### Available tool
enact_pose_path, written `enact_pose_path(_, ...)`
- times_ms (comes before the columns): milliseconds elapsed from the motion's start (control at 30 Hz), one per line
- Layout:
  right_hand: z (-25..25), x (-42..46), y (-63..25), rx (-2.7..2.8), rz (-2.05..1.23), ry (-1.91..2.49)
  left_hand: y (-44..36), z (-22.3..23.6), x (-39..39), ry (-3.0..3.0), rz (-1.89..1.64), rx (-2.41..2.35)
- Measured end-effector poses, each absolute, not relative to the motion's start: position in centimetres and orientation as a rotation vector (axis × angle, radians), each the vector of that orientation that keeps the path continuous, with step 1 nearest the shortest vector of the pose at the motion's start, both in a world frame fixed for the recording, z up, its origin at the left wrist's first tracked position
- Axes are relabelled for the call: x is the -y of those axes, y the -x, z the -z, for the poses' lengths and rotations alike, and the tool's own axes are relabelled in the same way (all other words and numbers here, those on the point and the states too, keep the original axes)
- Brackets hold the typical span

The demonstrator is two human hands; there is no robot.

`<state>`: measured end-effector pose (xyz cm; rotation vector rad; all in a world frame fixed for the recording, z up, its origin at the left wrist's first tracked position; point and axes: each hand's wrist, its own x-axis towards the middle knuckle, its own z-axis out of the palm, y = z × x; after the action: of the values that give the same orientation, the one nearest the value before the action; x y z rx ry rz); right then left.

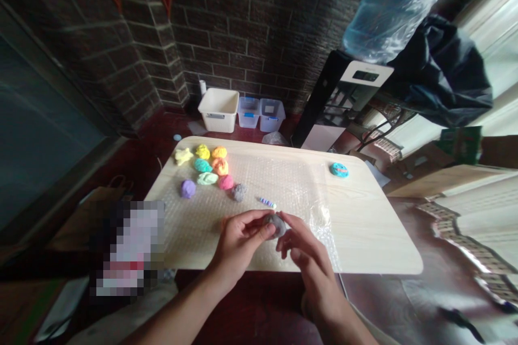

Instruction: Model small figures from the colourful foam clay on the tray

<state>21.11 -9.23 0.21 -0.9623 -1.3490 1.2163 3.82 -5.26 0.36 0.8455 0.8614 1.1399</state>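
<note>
A grey lump of modelling clay (276, 225) is pinched between the thumb and fingers of my left hand (242, 234), above the near part of the table. My right hand (305, 245) is beside it, fingers apart and loosely bent, its index fingertip at the lump's upper right edge. Just beyond lies a small striped stick (267, 202) in white, blue and purple. Further left sit a rough grey lump (239, 192), a pink lump (225, 182), a purple lump (188, 188), an orange lump (220, 166) and several other coloured lumps.
Bubble wrap (283, 172) covers much of the pale wooden table (376, 226). A blue round piece with a pink stripe (339, 170) lies at the right. Behind the table stand a white basket (219, 110), two clear bins (272, 116) and a water dispenser (340, 97).
</note>
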Motion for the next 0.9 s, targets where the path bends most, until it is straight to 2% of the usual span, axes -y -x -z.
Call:
enact_pose_path(167, -0.5, 9.6, -21.6, 1.901, -0.723, 1.2, -3.7, -0.1, 5.1, -0.765, -1.112, -0.863)
enact_pose_path(400, -0.3, 9.3, -21.5, 2.055, -0.566, 1.211, -3.5, 0.2, 5.2, -0.741, -1.094, -0.898)
enact_pose_path(500, -0.5, 9.2, -21.4, 2.0, -0.647, 1.195, -3.5, 0.2, 5.2, -0.751, -1.093, -0.899)
enact_pose_path(900, 0.4, 9.5, -20.9, 1.248, -1.384, 0.967, -3.4, 0.1, 4.9, -0.893, -1.143, -0.976)
